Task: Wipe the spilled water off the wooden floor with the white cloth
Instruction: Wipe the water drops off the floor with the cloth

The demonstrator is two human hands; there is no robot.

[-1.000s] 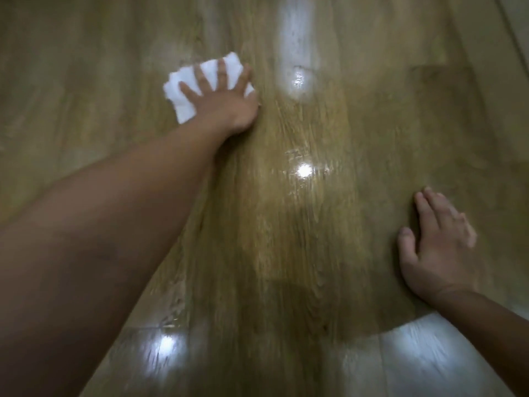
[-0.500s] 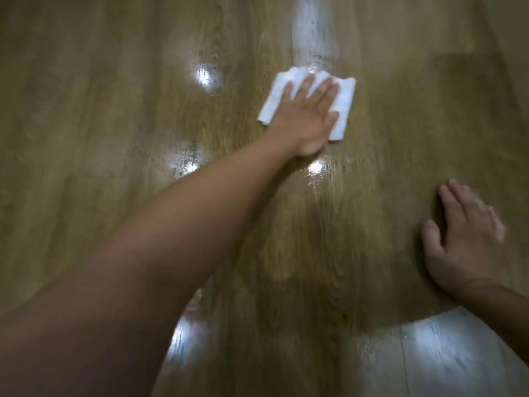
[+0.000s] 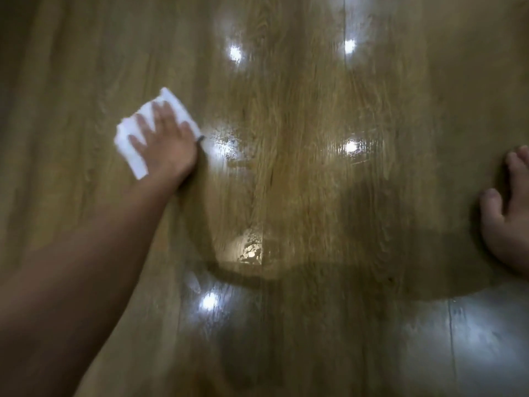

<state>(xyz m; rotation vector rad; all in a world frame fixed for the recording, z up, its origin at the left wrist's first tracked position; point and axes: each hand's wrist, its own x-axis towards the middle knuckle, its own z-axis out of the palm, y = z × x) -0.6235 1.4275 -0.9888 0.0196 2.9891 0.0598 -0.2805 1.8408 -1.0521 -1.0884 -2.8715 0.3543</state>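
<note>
A folded white cloth (image 3: 130, 138) lies flat on the wooden floor (image 3: 300, 124) at the left. My left hand (image 3: 166, 149) presses down on it with spread, straight fingers, covering its right half. Just right of that hand a wet, shiny patch of water (image 3: 229, 147) glistens on the boards, and another wet streak (image 3: 252, 247) shows nearer to me. My right hand (image 3: 509, 213) rests flat on the floor at the right edge of the view, partly cut off, holding nothing.
Bright lamp reflections (image 3: 349, 46) dot the glossy planks. A dark curved shadow (image 3: 372, 276) crosses the lower middle of the floor. Nothing else stands on the boards in view.
My left hand has swept the cloth from the upper middle back to the left and slightly nearer. The view has shifted, so my right hand now sits at the frame's right edge.
</note>
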